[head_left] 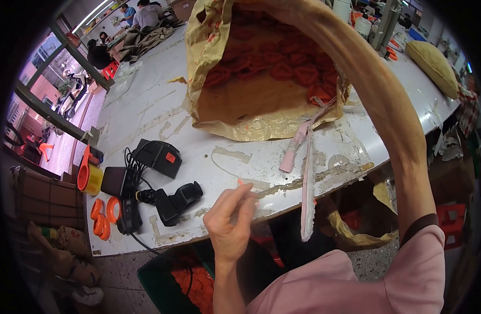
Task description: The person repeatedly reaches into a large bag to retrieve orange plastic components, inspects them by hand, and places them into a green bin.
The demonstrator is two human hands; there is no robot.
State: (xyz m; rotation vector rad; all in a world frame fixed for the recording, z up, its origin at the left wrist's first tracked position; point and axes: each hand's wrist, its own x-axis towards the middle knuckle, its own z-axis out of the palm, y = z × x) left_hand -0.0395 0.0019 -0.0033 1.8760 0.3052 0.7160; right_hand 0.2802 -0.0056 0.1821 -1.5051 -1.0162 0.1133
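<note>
A big yellowish woven sack [240, 131] lies on its side on the table, its mouth toward me. Inside, many red-orange triangular pieces [281, 70] sit toward the back. My right arm arches over the sack's right side, and my right hand [261, 4] is at its top, the fingers cut off by the picture's upper edge. Near the table's front edge is my left hand [230, 222], fingers curled together; a tiny orange bit shows by the fingertips, and what they hold is unclear. A pale pink cloth strip [307, 183] hangs from the sack's mouth over the edge.
Left on the white table [156, 104] are a black handheld device [177, 201], a black box-shaped device [157, 158], cables, orange rings [113, 209] and a yellow tape roll [94, 180]. Below stands a green crate [156, 282] of orange pieces. A stuffed sack [433, 68] lies far right; people work behind.
</note>
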